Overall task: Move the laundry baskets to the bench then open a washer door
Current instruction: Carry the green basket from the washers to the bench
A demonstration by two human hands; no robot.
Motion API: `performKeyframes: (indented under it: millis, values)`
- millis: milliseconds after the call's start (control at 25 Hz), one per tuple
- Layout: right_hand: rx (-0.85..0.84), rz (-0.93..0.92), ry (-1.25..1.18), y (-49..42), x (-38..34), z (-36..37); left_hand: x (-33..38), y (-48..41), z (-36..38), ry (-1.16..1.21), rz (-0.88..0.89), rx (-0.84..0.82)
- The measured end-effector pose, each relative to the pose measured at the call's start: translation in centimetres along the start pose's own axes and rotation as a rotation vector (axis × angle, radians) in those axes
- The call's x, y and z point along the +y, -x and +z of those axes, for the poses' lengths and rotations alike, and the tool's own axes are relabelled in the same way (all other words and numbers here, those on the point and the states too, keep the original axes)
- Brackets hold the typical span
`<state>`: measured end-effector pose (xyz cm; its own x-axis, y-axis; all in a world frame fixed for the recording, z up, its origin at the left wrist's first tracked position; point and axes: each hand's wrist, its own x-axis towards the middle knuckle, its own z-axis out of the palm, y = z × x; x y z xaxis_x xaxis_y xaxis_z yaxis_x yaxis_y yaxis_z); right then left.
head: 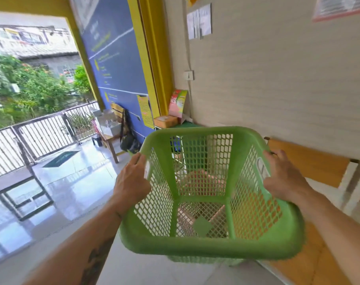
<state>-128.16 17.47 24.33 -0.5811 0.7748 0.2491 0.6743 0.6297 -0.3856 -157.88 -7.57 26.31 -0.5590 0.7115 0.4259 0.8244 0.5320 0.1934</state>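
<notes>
The green laundry basket [205,249] is held up, with the left grip [131,182] and the right grip [281,177] each curled over a side rim. The wooden table [318,264] lies to its right, nearer the right grip, so it likely goes that way.

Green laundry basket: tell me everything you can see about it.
The laundry basket is green plastic, with lattice walls and floor, solid corner posts and a thick rolled rim. It is empty; a pale label sits on its right inner wall. It is tipped so its open mouth faces the camera. The left hand grips its left rim and the right hand its right rim, beside a wooden bench.
</notes>
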Motion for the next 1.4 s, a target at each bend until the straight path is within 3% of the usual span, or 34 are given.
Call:
performKeyframes:
  millis: [280, 800, 1160, 1400]
  values:
    - [0.018, 0.171, 0.048, -12.3, -4.0, 5.1, -6.6, -17.3, 6.9, 0.035, 0.127, -0.036]
    - [-0.026, 0.388, 0.051, -26.8, 1.5, 16.5, -7.5, -38.9, 25.9, 0.048, 0.362, -0.178]
    - [-0.194, 0.732, 0.071, -30.0, 1.8, 32.2, -12.3, -45.5, 45.8, 0.140, 0.537, -0.426]
    - [-0.478, 0.927, 0.391, -28.6, 3.2, 44.6, -15.7, -41.5, 59.4, 0.095, 0.591, -0.697]
